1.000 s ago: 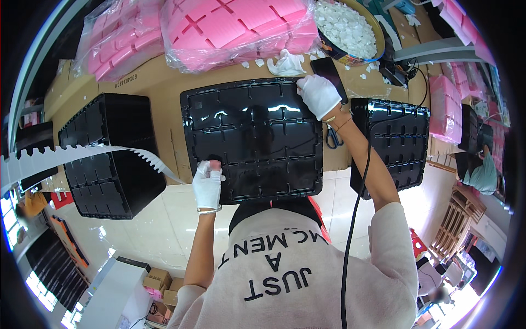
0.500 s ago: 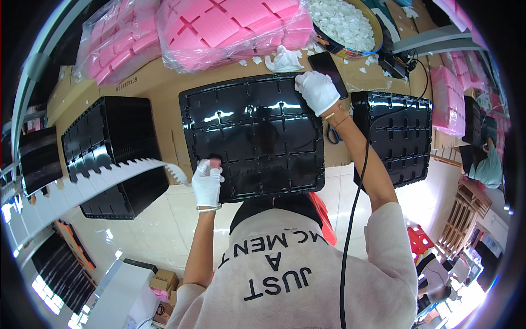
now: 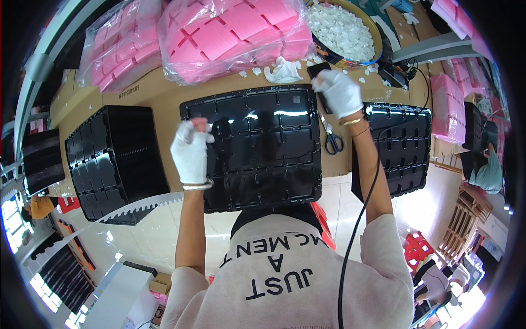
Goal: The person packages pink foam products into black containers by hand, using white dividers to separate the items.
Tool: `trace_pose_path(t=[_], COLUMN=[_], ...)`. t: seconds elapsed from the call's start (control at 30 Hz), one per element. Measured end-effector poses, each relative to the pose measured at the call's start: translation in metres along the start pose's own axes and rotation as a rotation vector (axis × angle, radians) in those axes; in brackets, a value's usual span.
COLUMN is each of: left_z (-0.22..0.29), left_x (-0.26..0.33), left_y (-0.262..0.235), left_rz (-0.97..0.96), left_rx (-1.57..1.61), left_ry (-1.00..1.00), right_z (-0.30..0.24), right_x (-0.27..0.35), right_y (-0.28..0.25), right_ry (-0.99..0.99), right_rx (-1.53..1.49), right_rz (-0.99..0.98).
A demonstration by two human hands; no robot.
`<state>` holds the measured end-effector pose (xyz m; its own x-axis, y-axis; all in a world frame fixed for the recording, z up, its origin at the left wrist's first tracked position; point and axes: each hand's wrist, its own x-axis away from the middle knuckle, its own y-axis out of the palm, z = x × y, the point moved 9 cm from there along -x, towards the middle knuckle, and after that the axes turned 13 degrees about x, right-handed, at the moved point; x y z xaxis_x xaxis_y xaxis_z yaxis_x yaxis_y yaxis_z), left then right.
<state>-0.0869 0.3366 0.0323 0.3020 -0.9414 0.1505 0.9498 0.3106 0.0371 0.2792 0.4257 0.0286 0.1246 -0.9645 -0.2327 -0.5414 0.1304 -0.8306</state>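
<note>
A black plastic tray [image 3: 263,148] with ridged compartments lies in front of me. My left hand [image 3: 190,153], in a white glove with bare fingertips, is over its left edge, fingers curled in; whether they grip anything is hidden. My right hand [image 3: 341,94], gloved too and slightly blurred, is just off its far right corner with fingers drawn together; anything in them is too small to make out. Partly beneath that hand lies a black phone [image 3: 318,69]. Scissors [image 3: 333,143] rest right of the tray. A white toothed strip [image 3: 143,205] stretches from the left toward my left forearm.
Stacks of black trays stand at the left [image 3: 134,159] and right [image 3: 402,148]. At the back are pink foam pieces in clear plastic [image 3: 235,35], a crumpled white cloth [image 3: 284,71] and a round tin [image 3: 378,46] of white bits. A black cable [image 3: 359,219] crosses my right arm.
My left hand has moved farther away along the tray's left edge. My right hand has shifted right, off the tray's corner, and the scissors show more fully. The white strip has swung lower.
</note>
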Motion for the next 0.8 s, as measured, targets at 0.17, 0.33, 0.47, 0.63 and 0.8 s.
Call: trace_pose_path(t=[0.17,0.33,0.47,0.63,0.8], left_z=[0.044,0.057,0.060,0.058,0.043], left_x=[-0.081,-0.138,-0.167,-0.161,-0.166], left_y=[0.024,0.034,0.036,0.075,0.063], left_rz=[0.034,0.194,0.217,0.013,0.137], left_rx=[-0.144,-0.460,-0.654,-0.958,-0.878], left_ry=[0.413,0.443,0.514,0.561,0.478], right_z=[0.153,0.113,-0.026,-0.058,-0.037], right_x=[-0.060,-0.088,-0.111,-0.156,-0.181], right_y=[-0.053,-0.051,-0.036,0.003,0.040], right_ry=[0.336,0.443,-0.080,-0.229,-0.258], right_rx=[0.609,0.374,0.241,0.545,0.657], right_rz=[0.382,0.336,0.348,0.288,0.186])
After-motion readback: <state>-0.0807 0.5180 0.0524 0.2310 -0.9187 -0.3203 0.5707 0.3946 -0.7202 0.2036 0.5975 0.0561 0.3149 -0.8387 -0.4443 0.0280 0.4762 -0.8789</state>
